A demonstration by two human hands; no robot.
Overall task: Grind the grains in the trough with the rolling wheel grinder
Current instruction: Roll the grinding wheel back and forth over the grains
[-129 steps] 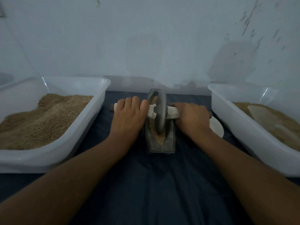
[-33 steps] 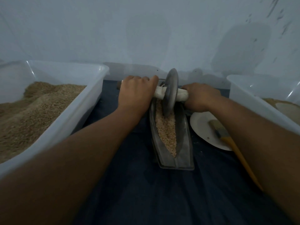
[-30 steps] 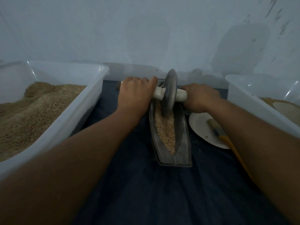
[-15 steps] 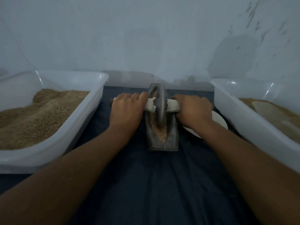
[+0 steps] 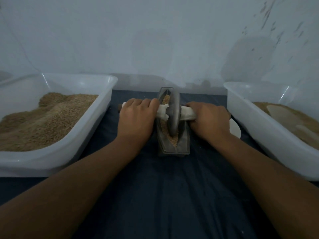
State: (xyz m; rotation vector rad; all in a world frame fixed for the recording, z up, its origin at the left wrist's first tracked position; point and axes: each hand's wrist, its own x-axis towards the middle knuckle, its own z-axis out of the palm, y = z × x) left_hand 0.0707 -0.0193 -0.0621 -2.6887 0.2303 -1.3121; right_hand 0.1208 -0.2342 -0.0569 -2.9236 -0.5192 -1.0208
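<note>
A narrow dark metal trough [image 5: 183,145] lies lengthwise on the dark blue cloth, with tan grains [image 5: 174,140] along its groove. A grey metal grinding wheel [image 5: 174,114] stands upright in the trough near its middle. A white-wrapped axle handle [image 5: 162,113] runs through the wheel. My left hand [image 5: 136,121] grips the handle's left side, fingers curled over it. My right hand [image 5: 209,121] grips the right side the same way. Both forearms reach in from the bottom of the view.
A white plastic tub [image 5: 96,121] heaped with brown grain stands at the left. Another white tub [image 5: 250,125] with ground meal stands at the right. A white plate [image 5: 235,129] peeks out beside my right hand. A pale wall rises just behind the trough.
The wheel has rolled from the trough's far end back toward me, to about the middle, both hands still gripping the handle. The view has tilted, hiding the brush on the plate.
</note>
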